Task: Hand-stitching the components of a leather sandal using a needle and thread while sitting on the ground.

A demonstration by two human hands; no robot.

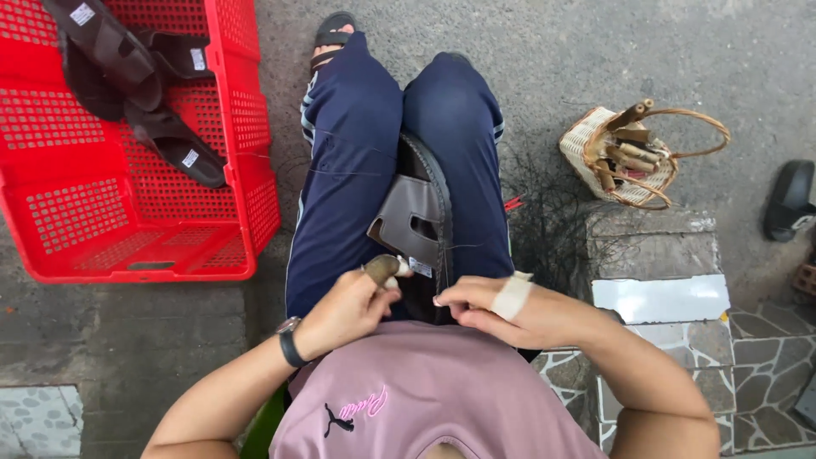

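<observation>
A brown sandal (416, 223) with a dark sole lies wedged between my knees in dark blue trousers. My left hand (353, 302) sits at the sandal's near end, fingers pinched, with a brown leather thimble on one finger. My right hand (493, 304), a pale bandage around one finger, pinches at the sandal's heel edge. A thin dark thread runs along the sole's rim. What the fingertips hold is too small to tell.
A red plastic crate (136, 246) at the left holds several dark sandals (136, 93). A wicker basket (633, 153) with wooden tools stands at the right beside a tangle of black thread (552, 221). A stone step (659, 255) and another dark shoe (790, 200) lie further right.
</observation>
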